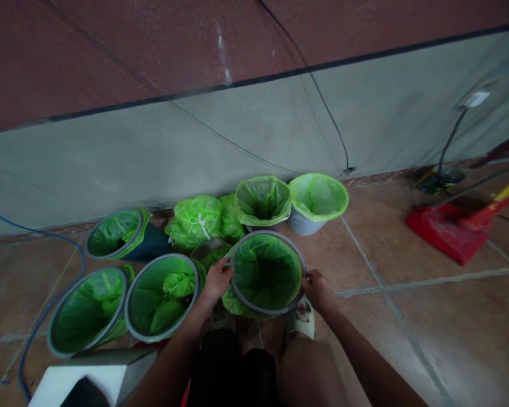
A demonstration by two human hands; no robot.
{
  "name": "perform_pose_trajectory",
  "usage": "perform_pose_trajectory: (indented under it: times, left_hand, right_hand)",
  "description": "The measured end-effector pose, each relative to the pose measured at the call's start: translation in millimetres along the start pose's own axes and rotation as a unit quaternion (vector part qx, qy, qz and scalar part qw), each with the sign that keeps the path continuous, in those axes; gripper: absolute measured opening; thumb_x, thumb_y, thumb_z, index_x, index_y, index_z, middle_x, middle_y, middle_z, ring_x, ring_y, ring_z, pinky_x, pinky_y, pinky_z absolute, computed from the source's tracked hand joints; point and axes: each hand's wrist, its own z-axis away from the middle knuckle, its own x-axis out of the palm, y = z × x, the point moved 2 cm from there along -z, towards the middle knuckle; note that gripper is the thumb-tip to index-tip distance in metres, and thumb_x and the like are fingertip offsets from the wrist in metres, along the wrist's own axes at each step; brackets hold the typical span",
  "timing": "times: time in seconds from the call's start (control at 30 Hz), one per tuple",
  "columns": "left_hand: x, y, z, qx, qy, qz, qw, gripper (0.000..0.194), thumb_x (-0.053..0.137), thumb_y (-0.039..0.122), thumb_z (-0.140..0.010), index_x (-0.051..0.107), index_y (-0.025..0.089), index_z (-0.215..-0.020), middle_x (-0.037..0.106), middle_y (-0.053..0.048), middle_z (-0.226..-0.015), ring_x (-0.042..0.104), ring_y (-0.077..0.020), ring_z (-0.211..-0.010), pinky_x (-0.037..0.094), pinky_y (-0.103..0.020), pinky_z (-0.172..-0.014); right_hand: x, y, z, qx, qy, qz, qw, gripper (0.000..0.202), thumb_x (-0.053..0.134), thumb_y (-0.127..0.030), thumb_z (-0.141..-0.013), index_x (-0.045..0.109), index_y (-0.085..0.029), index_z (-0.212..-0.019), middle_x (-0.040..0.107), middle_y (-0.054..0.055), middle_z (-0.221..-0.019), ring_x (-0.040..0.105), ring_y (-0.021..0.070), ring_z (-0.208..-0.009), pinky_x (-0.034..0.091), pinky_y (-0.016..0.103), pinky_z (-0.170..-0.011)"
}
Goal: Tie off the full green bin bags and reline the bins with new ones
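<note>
A trash bin [268, 312] with a grey rim and a green liner bag [248, 282] is in front of my legs, its mouth facing up at me. My left hand [219, 278] grips the rim on the left side, fingers curled over it. On the opposite side, my right hand [319, 286] is closed on the rim. Part of the liner hangs outside below the rim. Just beyond stand a bin with a loose green liner [263, 198] and a pale grey bin [306, 223] with a green liner folded over its edge.
Left are several lined bins, including a tilted blue one [155, 240], and a tied green bag [197, 220]. A red dustpan [445, 229] lies right on the tiled floor [377, 316]. A blue hose [42, 316] and a white box [82, 381] are lower left; cables run along the wall.
</note>
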Motion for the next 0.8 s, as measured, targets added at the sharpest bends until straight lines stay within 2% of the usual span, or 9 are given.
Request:
perform_pose_trajectory:
  times: [0.2,0.4,0.6,0.7,0.8]
  left_hand:
    - [-9.4,-4,2,-0.020,0.005,0.041,0.999,0.032,0.063,0.026,-0.076,0.067,0.018,-0.107,0.068,0.001,-0.070,0.062,-0.0133,-0.061,0.048,-0.023,-0.060]
    - [-10.1,-12,0,-0.039,-0.009,0.051,0.998,0.030,0.062,0.025,-0.078,0.066,0.018,-0.106,0.066,0.002,-0.069,0.058,-0.0122,-0.057,0.047,-0.023,-0.057]
    - [-16.8,-6,1,-0.013,0.006,-0.092,0.996,0.030,0.057,0.019,-0.082,0.066,0.018,-0.111,0.071,-0.001,-0.077,0.065,-0.0148,-0.070,0.048,-0.024,-0.068]
    - [-19.6,1,3,-0.003,0.007,-0.207,0.978,0.031,0.057,0.021,-0.083,0.067,0.019,-0.113,0.073,-0.005,-0.085,0.067,-0.0177,-0.078,0.047,-0.026,-0.073]
    - [-17.9,4,4,-0.013,-0.014,-0.267,0.963,0.032,0.056,0.021,-0.085,0.068,0.019,-0.115,0.074,-0.006,-0.088,0.067,-0.0187,-0.082,0.046,-0.026,-0.074]
  right_hand:
    - [1,-15,1,-0.026,0.015,0.044,0.999,0.018,0.047,-0.029,-0.086,0.060,-0.018,-0.087,0.066,0.006,-0.066,0.062,0.0181,-0.064,0.037,0.025,-0.057]
    - [-1,-28,4,-0.033,0.019,0.087,0.995,0.018,0.047,-0.028,-0.088,0.061,-0.017,-0.087,0.068,0.007,-0.068,0.065,0.0192,-0.066,0.038,0.026,-0.056]
    - [0,-38,8,-0.036,0.002,0.130,0.991,0.024,0.044,-0.028,-0.091,0.064,-0.015,-0.093,0.071,0.010,-0.072,0.068,0.0221,-0.071,0.042,0.027,-0.060]
    - [0,-41,8,-0.025,-0.004,0.169,0.985,0.027,0.043,-0.029,-0.093,0.064,-0.013,-0.099,0.072,0.012,-0.074,0.069,0.0223,-0.072,0.043,0.027,-0.060]
    - [0,-42,7,-0.004,-0.025,0.191,0.981,0.031,0.041,-0.031,-0.094,0.064,-0.013,-0.106,0.073,0.014,-0.080,0.070,0.0237,-0.076,0.044,0.028,-0.062]
